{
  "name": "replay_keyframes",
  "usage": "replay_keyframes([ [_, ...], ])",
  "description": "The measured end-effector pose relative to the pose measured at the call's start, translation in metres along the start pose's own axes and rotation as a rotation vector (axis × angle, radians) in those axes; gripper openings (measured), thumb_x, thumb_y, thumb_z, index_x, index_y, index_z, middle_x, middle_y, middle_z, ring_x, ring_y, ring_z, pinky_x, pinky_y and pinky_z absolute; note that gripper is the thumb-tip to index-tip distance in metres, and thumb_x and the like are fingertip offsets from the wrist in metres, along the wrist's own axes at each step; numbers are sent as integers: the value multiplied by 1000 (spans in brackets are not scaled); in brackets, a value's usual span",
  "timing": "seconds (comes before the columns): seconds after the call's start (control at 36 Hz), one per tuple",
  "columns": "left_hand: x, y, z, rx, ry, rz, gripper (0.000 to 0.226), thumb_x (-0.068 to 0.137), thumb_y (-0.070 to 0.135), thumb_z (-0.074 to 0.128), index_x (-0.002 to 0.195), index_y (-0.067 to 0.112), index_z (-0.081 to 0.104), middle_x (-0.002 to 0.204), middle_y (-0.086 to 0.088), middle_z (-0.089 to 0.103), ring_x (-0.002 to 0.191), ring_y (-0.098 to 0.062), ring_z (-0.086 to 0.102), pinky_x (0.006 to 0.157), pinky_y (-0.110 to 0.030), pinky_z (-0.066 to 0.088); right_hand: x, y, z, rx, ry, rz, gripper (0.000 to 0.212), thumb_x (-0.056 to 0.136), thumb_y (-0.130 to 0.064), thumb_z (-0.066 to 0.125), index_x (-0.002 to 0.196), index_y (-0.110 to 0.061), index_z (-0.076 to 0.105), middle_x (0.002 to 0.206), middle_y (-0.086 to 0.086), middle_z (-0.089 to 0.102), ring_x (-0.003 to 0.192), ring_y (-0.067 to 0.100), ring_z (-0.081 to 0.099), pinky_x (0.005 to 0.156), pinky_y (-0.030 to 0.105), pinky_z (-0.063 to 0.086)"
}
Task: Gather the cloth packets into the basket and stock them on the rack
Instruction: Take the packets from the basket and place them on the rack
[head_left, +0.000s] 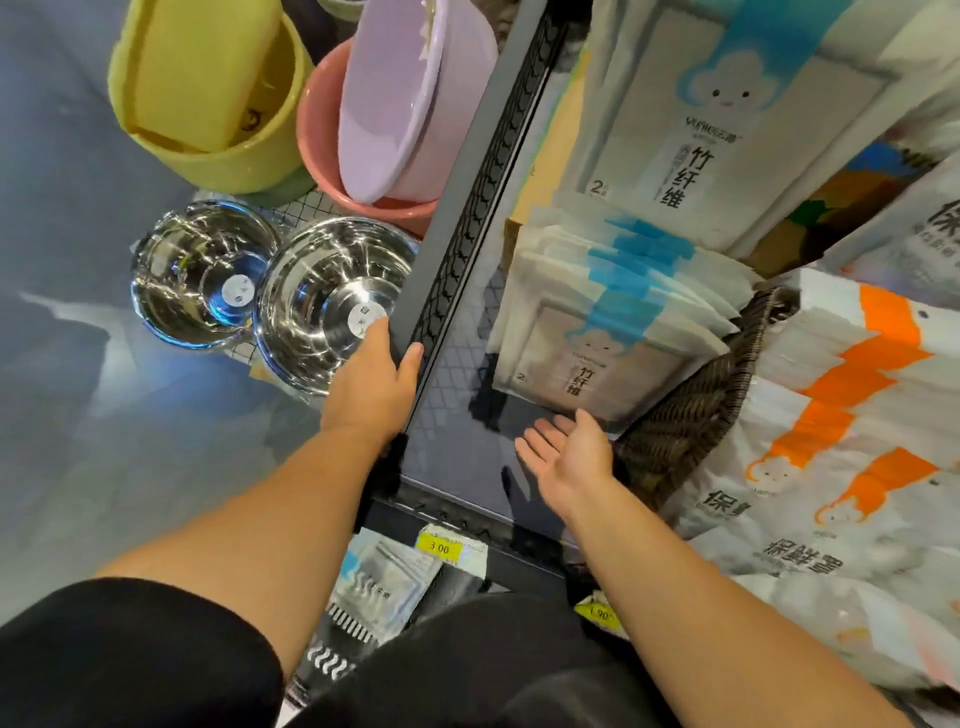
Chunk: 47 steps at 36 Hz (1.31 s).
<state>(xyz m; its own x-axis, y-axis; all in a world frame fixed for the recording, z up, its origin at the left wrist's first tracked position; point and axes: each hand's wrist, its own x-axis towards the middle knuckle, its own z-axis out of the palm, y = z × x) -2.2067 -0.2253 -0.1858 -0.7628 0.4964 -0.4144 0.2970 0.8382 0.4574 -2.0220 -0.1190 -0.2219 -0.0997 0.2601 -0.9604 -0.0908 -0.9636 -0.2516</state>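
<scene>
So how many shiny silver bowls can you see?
2. A smaller bowl sits on the left, and a bigger bowl is beside it, next to the left hand. Each could be a nested stack.

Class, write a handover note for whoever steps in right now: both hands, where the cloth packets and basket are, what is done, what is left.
Left hand: open, resting on the rack's side rail.
Right hand: open, palm up, empty, just in front of the packets.
Blue-banded packets: standing in a row on the shelf, beside the wicker basket to their right.
Done: that row looks stocked.
Left: the basket's inside is hidden; check it for more, then straighten the row.
</scene>
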Motion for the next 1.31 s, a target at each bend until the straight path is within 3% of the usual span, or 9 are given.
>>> replay_keyframes([
  [0.11,-3,-2,-2,-40,4,33,43,102,45,46,136,21,41,104,-7,61,99,-34,60,77,-40,44,-28,-9,-9,-385,-38,-109,23,106,-33,47,99,-15,60,102,11,58,89,24,57,98,37,49],
  [0.28,-15,-6,-11,-20,-18,83,40,102,48,45,127,17,42,101,-3,57,89,-30,56,75,-40,43,-76,-23,-19,-763,-11,-423,34,96,-19,55,118,5,63,110,25,63,112,39,60,94,44,53],
  [0.31,-19,-10,-12,-5,-34,86,40,102,48,45,128,17,40,108,-7,59,94,-33,58,79,-43,46,-81,-24,-21,-866,4,-487,37,92,-21,55,114,8,62,109,31,61,122,41,50,106,65,26],
  [0.33,-26,-16,-12,17,-52,88,41,101,48,44,129,18,38,116,-11,59,100,-36,59,82,-47,47,-90,-23,-22,-965,13,-548,33,89,-23,55,100,6,65,98,32,59,123,40,45,76,39,21],
  [0.36,-36,-23,-11,43,-63,82,43,101,48,44,131,18,36,124,-13,57,106,-39,59,85,-49,48,-96,-21,-23,-1043,18,-594,24,89,-25,55,81,-4,62,82,22,55,96,9,33,74,38,24],
  [0.39,-47,-33,-11,81,-69,67,46,101,49,44,134,18,35,129,-14,55,110,-41,58,87,-50,48,-101,-19,-23,-1118,21,-647,23,92,-27,55,73,-15,54,75,8,52,72,32,48,71,36,33],
  [0.56,-119,-102,-26,247,-26,68,57,102,57,31,150,26,32,139,-13,45,122,-37,51,92,-49,47,-129,16,-13,-1627,-67,-1034,40,101,-39,51,133,-16,57,132,6,59,118,28,55,91,38,44],
  [0.97,-343,-339,-35,151,175,-395,55,101,56,37,138,18,49,140,-6,51,129,-26,47,102,-44,39,-138,208,43,-2316,-614,-1765,40,90,-29,68,124,-7,64,130,14,60,123,38,49,102,52,46],
  [1.31,-376,-425,79,26,169,-618,57,99,50,46,144,16,44,149,-9,42,134,-30,39,105,-47,36,-28,307,41,-2914,-843,-1458,53,98,-41,56,143,-15,47,148,8,44,137,29,37,112,43,37],
])
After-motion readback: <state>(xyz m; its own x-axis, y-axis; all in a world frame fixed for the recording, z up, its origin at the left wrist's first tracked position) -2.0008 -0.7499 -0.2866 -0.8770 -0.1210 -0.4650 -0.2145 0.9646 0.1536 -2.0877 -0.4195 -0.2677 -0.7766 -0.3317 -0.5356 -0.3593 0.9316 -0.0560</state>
